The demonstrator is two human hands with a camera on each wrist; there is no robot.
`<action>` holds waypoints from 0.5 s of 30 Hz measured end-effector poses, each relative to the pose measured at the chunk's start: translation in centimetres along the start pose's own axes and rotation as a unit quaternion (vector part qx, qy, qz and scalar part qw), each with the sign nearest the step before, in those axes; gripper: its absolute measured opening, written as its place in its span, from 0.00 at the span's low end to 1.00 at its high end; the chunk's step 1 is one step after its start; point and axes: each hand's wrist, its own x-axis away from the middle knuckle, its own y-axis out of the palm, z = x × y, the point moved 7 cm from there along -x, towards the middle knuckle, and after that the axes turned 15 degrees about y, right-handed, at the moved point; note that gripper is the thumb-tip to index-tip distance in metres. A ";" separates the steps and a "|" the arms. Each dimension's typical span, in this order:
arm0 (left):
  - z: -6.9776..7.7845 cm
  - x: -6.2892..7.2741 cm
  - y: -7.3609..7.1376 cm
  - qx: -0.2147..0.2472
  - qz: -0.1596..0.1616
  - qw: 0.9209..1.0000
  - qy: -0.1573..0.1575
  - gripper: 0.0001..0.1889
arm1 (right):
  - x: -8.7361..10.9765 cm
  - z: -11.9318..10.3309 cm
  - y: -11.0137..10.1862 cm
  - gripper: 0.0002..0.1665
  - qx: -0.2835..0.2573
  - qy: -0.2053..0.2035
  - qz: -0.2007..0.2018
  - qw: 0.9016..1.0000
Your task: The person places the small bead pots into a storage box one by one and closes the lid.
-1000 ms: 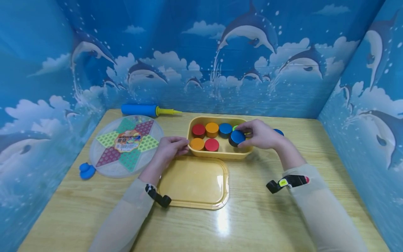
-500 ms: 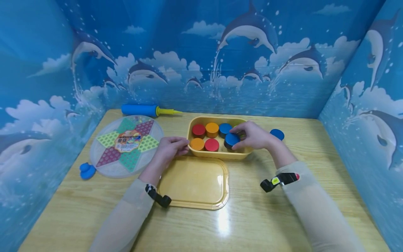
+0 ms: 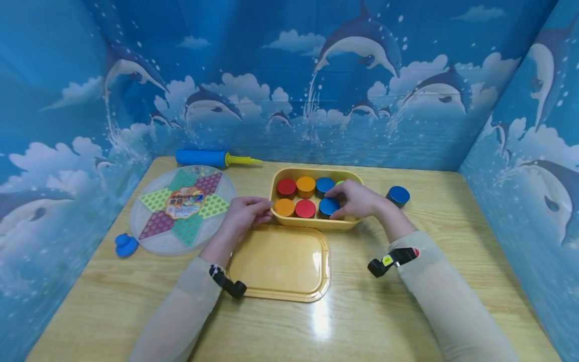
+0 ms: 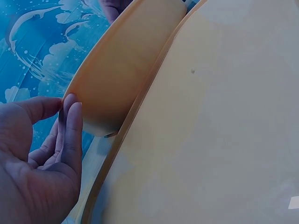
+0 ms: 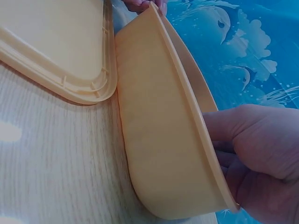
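Observation:
A yellow plastic box (image 3: pixel 289 221) holds several short round blocks, red, orange, blue and green. My left hand (image 3: pixel 246 211) pinches the rim at its left end; in the left wrist view, thumb and fingers (image 4: pixel 74 135) meet on that rim. Inside the box, my right hand (image 3: pixel 357 200) grips a blue round block (image 3: pixel 327 207) in the front row, beside a red one (image 3: pixel 305 208). The box wall (image 5: pixel 163 140) hides this block in the right wrist view. Another blue round block (image 3: pixel 398 196) stands on the table to the right of the box. My right hand partly covers a green block (image 3: pixel 341 183).
A yellow lid (image 3: pixel 280 261) lies in front of the box. Left of it are a round star-patterned game board (image 3: pixel 185 203) and a small blue knobbed object (image 3: pixel 125 245). Behind lies a blue and yellow hand pump (image 3: pixel 203 158). Dolphin-print cloth (image 3: pixel 289 75) walls the table.
My right hand has moved left and lowered the blue block beside the red one in the front row. The blue block on the table has come into fuller view. My left hand stays on the rim.

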 end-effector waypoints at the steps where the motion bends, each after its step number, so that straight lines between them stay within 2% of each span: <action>1: 0.0 0.0 0.0 0.000 0.000 1.000 0.000 0.16 | 0.0 0.0 0.0 0.34 0.001 0.001 0.000 1.000; 15: 0.2 0.1 0.1 -0.003 -0.003 1.000 0.003 0.16 | 0.0 -0.6 0.2 0.33 0.005 0.001 -0.019 1.000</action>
